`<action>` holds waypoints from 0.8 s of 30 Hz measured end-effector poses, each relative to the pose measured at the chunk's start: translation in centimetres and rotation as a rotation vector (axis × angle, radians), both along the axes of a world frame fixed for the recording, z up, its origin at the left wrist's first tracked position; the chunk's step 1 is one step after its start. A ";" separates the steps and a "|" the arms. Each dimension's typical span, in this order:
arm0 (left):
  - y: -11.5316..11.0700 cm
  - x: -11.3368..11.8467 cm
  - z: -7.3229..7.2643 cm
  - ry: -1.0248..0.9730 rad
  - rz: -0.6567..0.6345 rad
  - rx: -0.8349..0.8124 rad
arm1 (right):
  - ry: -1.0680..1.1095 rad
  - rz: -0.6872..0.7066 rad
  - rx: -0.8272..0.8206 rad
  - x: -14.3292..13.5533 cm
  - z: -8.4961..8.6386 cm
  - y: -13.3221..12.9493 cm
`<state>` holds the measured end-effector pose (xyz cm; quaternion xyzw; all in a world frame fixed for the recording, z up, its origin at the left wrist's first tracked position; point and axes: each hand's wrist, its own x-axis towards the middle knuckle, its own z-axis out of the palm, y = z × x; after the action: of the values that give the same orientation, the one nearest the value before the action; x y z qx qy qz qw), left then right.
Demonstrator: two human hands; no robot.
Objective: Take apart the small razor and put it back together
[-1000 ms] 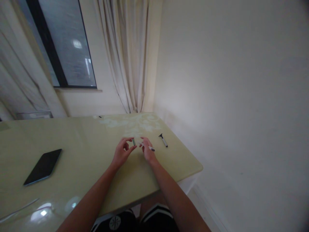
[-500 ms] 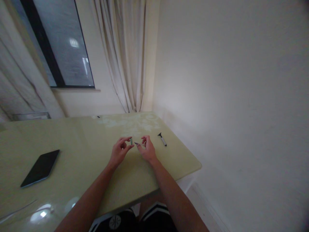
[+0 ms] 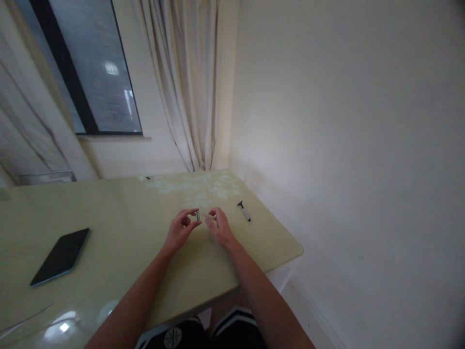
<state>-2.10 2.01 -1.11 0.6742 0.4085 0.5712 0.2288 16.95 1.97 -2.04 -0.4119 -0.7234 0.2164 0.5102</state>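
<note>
Between the thumb and fingertips of my left hand [image 3: 178,230] is a small green and silver piece [image 3: 197,215], held upright above the table. My right hand [image 3: 219,228] pinches a thin, light-coloured stick-like item [image 3: 209,216], whose tip points left toward the green piece with a small gap between them. Its exact kind is too small to tell. To the right of my right hand, a razor with a black head and grey handle [image 3: 244,212] lies on the table.
The pale green glossy table [image 3: 116,218] has a rounded corner at the right, beside the wall. A dark tablet [image 3: 61,256] lies at the left. Near the back edge is a small black item [image 3: 148,178]. Curtains and a window stand behind.
The item in my right hand has turned: its dark tip no longer shows and a light end now faces left. My left hand keeps its hold on the green piece.
</note>
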 end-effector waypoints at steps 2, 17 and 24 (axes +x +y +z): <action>0.0 0.0 0.0 0.011 -0.010 0.004 | -0.089 -0.001 -0.037 0.0 0.2 0.0; 0.1 0.0 -0.8 0.094 -0.084 0.032 | -0.139 0.014 -0.108 0.5 0.3 0.3; 0.0 -0.3 -0.5 0.153 -0.114 0.033 | -0.111 -0.082 -0.177 0.2 0.6 0.2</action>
<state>-2.45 2.00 -1.63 0.7417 0.3766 0.5106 0.2178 17.19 2.15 -1.49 -0.4957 -0.7112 0.2352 0.4395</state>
